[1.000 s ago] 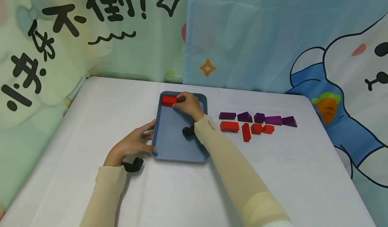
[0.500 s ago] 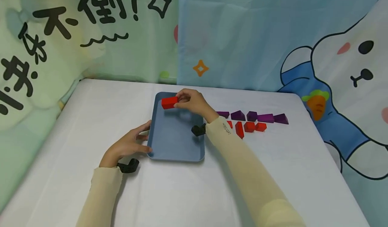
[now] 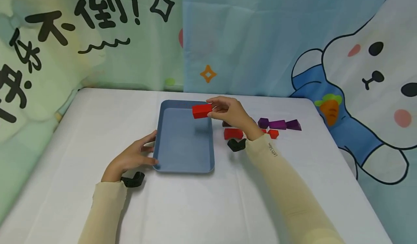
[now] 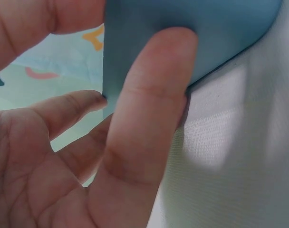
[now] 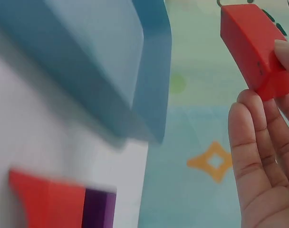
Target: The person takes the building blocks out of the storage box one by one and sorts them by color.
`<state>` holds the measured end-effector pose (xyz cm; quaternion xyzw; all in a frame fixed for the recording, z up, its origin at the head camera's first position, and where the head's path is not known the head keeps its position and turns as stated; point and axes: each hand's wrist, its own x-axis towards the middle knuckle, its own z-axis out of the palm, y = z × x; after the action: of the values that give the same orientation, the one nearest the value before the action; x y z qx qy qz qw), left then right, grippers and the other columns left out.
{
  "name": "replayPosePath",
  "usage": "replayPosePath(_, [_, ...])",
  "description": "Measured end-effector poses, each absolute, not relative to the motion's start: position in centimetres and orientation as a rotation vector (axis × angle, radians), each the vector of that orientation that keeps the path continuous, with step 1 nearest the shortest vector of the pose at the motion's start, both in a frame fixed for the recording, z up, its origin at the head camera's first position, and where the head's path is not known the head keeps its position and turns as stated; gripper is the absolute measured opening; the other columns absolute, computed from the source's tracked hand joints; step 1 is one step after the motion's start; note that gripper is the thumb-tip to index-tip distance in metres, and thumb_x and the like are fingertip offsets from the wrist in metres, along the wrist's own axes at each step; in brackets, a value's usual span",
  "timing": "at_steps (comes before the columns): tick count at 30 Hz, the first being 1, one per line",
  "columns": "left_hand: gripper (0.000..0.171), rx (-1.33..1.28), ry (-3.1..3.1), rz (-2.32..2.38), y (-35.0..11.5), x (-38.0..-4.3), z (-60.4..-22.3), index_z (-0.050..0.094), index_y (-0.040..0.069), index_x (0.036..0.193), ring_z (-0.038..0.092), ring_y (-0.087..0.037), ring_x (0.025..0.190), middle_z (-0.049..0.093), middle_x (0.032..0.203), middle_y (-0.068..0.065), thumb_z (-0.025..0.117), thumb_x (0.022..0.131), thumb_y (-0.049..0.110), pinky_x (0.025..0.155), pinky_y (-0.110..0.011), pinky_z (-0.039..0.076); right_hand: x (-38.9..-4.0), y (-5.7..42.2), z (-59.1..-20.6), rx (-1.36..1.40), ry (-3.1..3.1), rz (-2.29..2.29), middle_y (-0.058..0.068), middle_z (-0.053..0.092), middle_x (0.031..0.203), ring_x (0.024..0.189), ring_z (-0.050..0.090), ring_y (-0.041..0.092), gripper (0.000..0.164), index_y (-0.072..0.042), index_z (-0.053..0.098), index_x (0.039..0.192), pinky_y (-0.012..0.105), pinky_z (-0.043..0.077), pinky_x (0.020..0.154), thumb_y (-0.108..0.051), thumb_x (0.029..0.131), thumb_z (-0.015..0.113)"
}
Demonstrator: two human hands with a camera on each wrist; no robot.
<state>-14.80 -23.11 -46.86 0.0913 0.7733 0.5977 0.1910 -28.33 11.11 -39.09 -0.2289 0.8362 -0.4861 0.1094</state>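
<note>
In the head view my right hand (image 3: 231, 113) pinches a red block (image 3: 201, 111) between thumb and fingertips, raised over the far right corner of a blue-grey tray (image 3: 183, 146). The right wrist view shows the red block (image 5: 254, 45) as a long piece with flat faces, gripped at one end. My left hand (image 3: 131, 158) is at the tray's left side with its fingers spread. Up close in the left wrist view, the thumb (image 4: 149, 95) lies against the tray's outer wall (image 4: 225, 33), and other fingertips touch its edge. No other block lies in the tray.
Right of the tray on the white table (image 3: 195, 207) are more blocks, partly hidden by my right hand and wrist: a red block (image 3: 233, 133), a small red block (image 3: 273, 134), and several purple blocks (image 3: 277, 125). Printed curtains (image 3: 247, 37) hang behind the table.
My right hand has lifted the red block from the tray's far left corner and carried it right, toward the tray's right edge. My left hand stays at the tray's left side.
</note>
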Motion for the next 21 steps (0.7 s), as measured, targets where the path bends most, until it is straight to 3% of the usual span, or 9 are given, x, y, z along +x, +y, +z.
replayPosePath(15, [0.110,0.254,2.165,1.653,-22.8,-14.3,-46.4,0.011,-0.001,0.172,0.039,-0.058,0.149,0.024,0.171,-0.035,0.082,0.088,-0.001,0.098,-0.034,0.054,-25.9,22.2,-38.1,-0.524,2.556,-1.255,0.025,0.068,0.139,0.126,0.067,0.040,0.044,0.004,0.062,0.147,0.028,0.056,0.097,-0.005,0.104,0.071])
replayPosePath(21, [0.110,0.274,2.187,1.626,-22.7,-14.0,-46.4,0.010,-0.002,0.172,0.039,-0.059,0.149,0.022,0.171,-0.036,0.081,0.089,-0.001,0.097,-0.029,0.053,-25.1,26.5,-37.8,-0.411,2.616,-1.192,0.028,0.063,0.145,0.131,0.063,0.043,0.048,0.004,0.056,0.152,0.046,0.055,0.107,-0.005,0.106,0.067])
